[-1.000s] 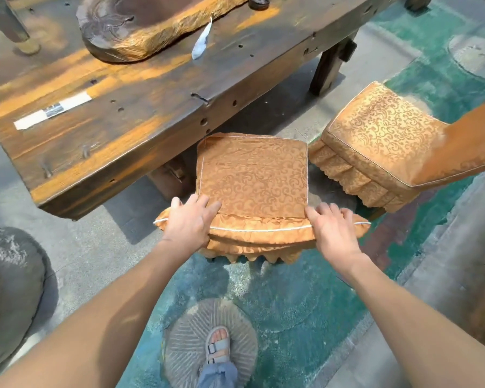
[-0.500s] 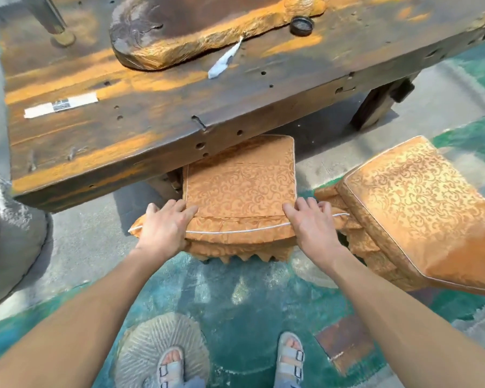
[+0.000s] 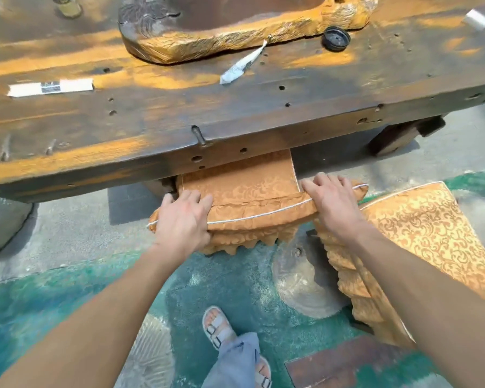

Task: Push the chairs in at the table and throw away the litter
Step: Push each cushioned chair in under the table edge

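Chair [image 3: 247,186]: half under counter [image 3: 151,130], at its near edge.
Left hand [image 3: 184,219], right hand [image 3: 331,203]: flat, fingers straight, pressing the seat's front corners.
Handling: padding soft, cover likely slips; push low on the front edge.

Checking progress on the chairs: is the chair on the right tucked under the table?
No, the right chair stands out in the open, wholly clear of the table edge.
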